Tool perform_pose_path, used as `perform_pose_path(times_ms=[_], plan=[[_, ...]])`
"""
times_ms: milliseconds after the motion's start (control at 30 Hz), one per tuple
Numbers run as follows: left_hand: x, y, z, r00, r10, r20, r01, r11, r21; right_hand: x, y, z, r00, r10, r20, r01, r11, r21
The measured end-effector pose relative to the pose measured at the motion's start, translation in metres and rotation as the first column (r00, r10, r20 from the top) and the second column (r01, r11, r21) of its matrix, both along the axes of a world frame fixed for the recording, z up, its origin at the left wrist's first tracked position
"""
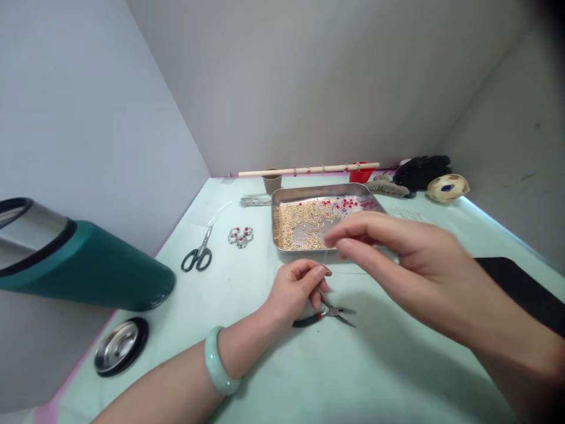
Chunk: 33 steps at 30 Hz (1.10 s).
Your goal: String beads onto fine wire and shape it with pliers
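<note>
My left hand (304, 282) is closed in a pinch on a thin wire (348, 272), just in front of the metal tray. One fine strand runs off to the right from its fingertips; another rises toward my right hand (406, 265). That hand hovers above and to the right, slightly blurred, thumb and fingers drawn together at the strand's upper end. Under my left hand lie pliers (332, 311) with dark handles, jaws apart, pointing right. The tray (300, 252) holds many gold beads (291, 221), with red beads (346, 204) and clear ones toward its back right.
A wire ornament with red beads (241, 237) and black-handled scissors (197, 259) lie left of the tray. A teal tumbler (97, 265) and its lid (121, 346) are at far left. Behind the tray, a wooden stick (265, 173) rests across a brown cup (272, 184) and red cup (361, 174).
</note>
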<state>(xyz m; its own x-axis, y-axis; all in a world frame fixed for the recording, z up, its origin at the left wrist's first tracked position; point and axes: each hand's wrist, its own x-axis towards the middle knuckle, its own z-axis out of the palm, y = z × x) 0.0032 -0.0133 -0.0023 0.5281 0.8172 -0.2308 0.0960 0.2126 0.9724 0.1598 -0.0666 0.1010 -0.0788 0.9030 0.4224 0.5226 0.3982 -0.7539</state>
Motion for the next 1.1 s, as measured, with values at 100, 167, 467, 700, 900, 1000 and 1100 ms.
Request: perform_pose_path(times_ms=[100,167,467,700,900,1000,1100], plan=[[0.0,0.002,-0.003,0.994,0.02,0.104,-0.02,1.0,-0.006,0.01,0.013,-0.013,0.939,-0.195,0.285,0.212,0.977,-0.032],[0.001,0.002,-0.003,0.989,0.023,0.144,-0.022,1.0,-0.009,0.018,0.019,-0.022,0.908,-0.187,0.376,0.246,0.962,-0.116],[0.0,0.004,-0.002,0.975,-0.072,0.212,0.078,0.997,-0.02,0.029,0.035,-0.031,0.974,0.125,0.191,-0.021,0.882,-0.471],[-0.005,0.006,-0.007,0.904,-0.14,0.403,0.197,0.975,-0.104,0.03,0.038,-0.031,0.992,0.092,0.084,-0.038,0.865,-0.5],[-0.005,0.006,-0.007,0.898,-0.125,0.422,0.196,0.972,-0.129,0.028,0.038,-0.032,0.995,0.081,0.051,-0.045,0.862,-0.504],[-0.005,0.006,-0.007,0.911,-0.096,0.401,0.163,0.977,-0.137,0.027,0.038,-0.034,0.995,0.093,0.025,-0.07,0.872,-0.484],[-0.005,0.007,-0.006,0.92,-0.081,0.384,0.143,0.98,-0.136,0.026,0.038,-0.037,0.994,0.109,-0.007,-0.101,0.888,-0.449]])
